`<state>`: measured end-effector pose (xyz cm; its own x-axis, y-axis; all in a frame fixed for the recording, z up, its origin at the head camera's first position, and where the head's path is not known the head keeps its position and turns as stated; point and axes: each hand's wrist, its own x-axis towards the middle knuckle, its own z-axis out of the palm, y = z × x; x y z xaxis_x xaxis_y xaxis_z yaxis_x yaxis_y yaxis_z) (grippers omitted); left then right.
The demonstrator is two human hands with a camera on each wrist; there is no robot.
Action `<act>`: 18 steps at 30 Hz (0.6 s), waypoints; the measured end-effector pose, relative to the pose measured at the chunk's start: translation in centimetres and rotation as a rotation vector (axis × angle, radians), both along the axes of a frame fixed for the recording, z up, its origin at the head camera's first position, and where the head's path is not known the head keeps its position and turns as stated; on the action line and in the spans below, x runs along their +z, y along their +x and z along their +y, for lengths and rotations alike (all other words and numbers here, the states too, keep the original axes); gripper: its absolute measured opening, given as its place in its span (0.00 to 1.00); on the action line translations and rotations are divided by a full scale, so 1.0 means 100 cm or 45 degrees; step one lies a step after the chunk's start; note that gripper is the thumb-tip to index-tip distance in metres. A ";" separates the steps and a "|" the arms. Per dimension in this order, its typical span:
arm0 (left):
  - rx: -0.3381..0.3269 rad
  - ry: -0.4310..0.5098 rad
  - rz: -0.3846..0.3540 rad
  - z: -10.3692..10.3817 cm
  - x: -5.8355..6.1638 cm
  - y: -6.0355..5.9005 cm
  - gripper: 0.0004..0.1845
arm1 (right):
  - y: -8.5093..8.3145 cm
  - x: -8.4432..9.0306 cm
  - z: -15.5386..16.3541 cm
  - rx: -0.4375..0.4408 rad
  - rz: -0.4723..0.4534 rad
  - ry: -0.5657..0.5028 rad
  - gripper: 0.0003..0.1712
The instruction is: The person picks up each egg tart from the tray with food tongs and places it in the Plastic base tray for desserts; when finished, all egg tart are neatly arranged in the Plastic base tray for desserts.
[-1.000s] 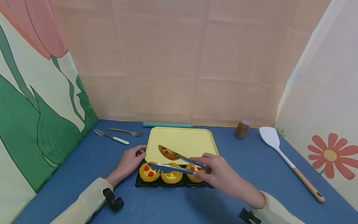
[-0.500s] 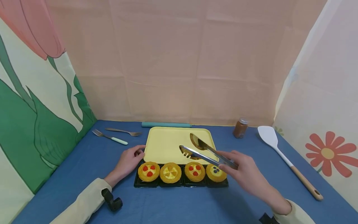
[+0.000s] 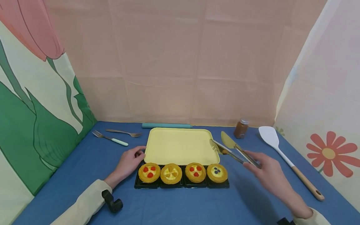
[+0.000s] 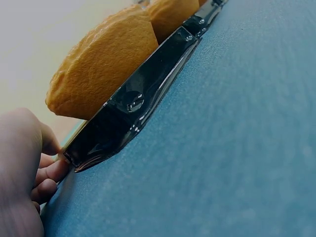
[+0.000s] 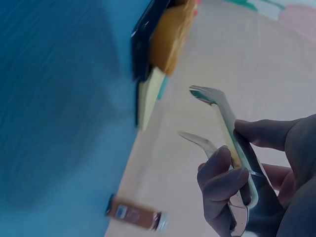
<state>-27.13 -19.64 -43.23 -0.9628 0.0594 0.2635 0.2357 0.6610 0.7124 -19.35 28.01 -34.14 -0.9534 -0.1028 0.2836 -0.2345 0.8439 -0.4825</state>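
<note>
Steel tongs [image 3: 234, 150], empty and apart, sit pinched in the right hand [image 3: 268, 173] right of the yellow tray [image 3: 180, 145]; left hand [image 3: 127, 162] loosely steadies the black tart tray [image 3: 181, 185]. A careless swing could topple the spice jar [image 3: 242, 128].

Blue table [image 3: 182, 203]: yellow tray [image 3: 180, 145], forks [image 3: 118, 136], spatula [image 3: 284, 156].

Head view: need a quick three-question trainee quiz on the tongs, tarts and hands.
1. True or false: the tongs hold a tart.
2. How many tarts sit in the black tray? A) three B) four C) five
3. What does the left hand touch?

Key:
1. False; the tongs are empty, gripped by the right hand right of the yellow tray.
2. B.
3. The black tray's left end, beside the yellow tray's corner.
</note>
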 end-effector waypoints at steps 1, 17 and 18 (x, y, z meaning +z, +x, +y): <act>-0.001 0.001 0.000 0.000 0.000 0.000 0.20 | -0.001 -0.002 0.004 -0.010 -0.005 0.007 0.28; 0.004 0.018 -0.019 0.000 0.000 0.000 0.19 | -0.026 -0.024 0.040 -0.044 -0.105 0.082 0.29; 0.004 0.019 -0.018 0.000 0.000 0.000 0.19 | -0.029 -0.024 0.041 -0.046 -0.105 0.094 0.29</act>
<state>-27.10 -19.64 -43.21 -0.9667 0.0524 0.2506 0.2233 0.6512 0.7253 -22.20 32.11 -36.58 -0.9767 -0.0854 0.1971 -0.1652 0.8850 -0.4352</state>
